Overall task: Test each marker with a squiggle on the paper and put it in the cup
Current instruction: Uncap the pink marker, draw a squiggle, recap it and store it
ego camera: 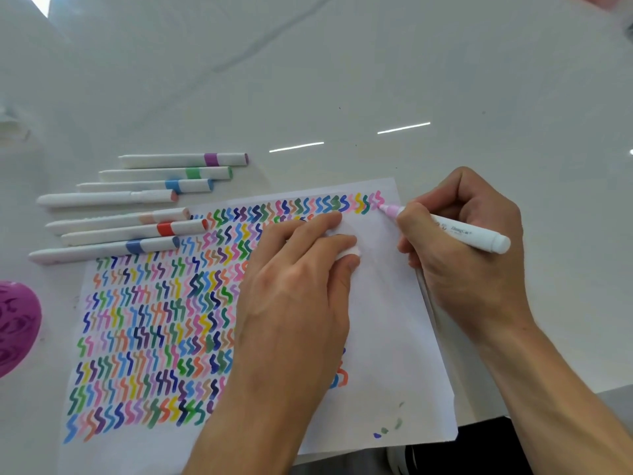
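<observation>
Right hand (459,255): grips one pink marker (455,231), uncapped, its tip touching the paper (394,337) at the end of the top row, beside a pink squiggle (378,198). Left hand (294,296): rests on the sheet's middle, thumb and fingers pinching a small white cap (347,253). Paper: one sheet, flat on the desk (342,80), its left part filled with rows of many-coloured squiggles. Spare markers (130,231): seven, capped, lying side by side on the desk at the sheet's upper left. Purple cup (17,327): at the left edge, partly out of view.
</observation>
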Motion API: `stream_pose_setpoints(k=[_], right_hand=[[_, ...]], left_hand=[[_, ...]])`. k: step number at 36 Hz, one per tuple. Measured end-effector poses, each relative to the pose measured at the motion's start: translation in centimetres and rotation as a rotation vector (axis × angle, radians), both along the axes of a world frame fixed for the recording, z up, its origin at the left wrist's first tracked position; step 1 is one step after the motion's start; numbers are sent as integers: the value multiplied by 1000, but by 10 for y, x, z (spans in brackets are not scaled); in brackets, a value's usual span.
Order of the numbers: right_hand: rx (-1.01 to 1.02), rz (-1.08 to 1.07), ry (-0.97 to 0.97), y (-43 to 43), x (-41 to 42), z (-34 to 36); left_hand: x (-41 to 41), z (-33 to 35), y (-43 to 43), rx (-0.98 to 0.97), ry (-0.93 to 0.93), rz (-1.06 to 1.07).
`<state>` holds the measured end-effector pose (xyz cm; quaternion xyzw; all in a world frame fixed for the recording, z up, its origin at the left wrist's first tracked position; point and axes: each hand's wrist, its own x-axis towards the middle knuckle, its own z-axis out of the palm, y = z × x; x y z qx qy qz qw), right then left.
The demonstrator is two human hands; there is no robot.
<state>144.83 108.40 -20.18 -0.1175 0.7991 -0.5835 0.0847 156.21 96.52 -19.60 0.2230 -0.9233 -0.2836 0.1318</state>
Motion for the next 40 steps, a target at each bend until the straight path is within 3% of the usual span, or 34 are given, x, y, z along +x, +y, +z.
stream_pose_setpoints(k=[13, 22, 27, 33, 40], right_hand=[[-254, -61, 21, 2, 4, 10], [-257, -45, -5, 4, 11, 24], [-334, -17, -85, 1, 24, 35], [-355, 76, -95, -5, 47, 47], [-328, 172, -45, -10, 63, 56]], left_hand=[[8, 5, 1, 5, 56, -8], [16, 15, 1, 32, 138, 32], [26, 23, -2, 219, 188, 123], [41, 31, -4, 624, 236, 206], [52, 35, -8, 681, 221, 168]])
